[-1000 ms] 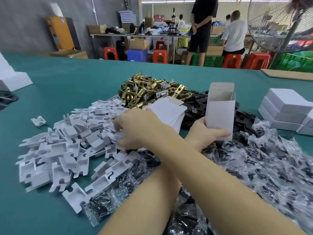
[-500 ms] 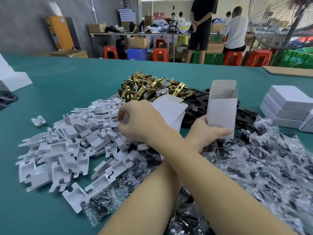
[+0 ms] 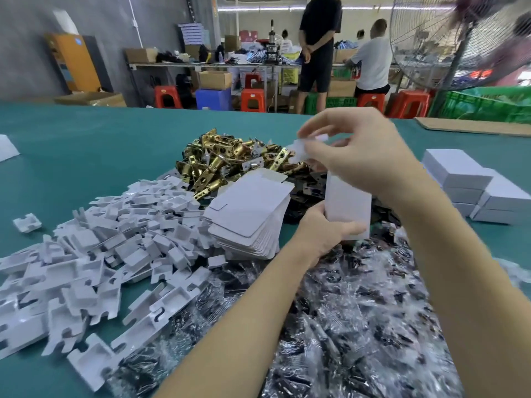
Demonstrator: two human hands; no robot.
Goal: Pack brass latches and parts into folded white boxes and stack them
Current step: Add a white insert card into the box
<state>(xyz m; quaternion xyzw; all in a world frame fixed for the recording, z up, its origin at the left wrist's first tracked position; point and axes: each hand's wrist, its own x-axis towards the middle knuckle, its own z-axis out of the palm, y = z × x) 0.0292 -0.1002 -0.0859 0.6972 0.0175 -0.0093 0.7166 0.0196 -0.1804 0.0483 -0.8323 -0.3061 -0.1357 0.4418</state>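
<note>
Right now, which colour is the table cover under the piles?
Teal green; the table cover shows plainly in the head view, the only view.

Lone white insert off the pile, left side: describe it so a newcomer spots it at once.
Start at the green table, then find the big heap of white inserts on its left half. Just beyond the heap's far left edge lies the lone insert. It alone sits by itself on bare cloth, touching nothing.

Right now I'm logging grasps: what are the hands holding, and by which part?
Left hand grips the upright white box at its lower end. Right hand pinches a blurred white insert above the box.
</note>
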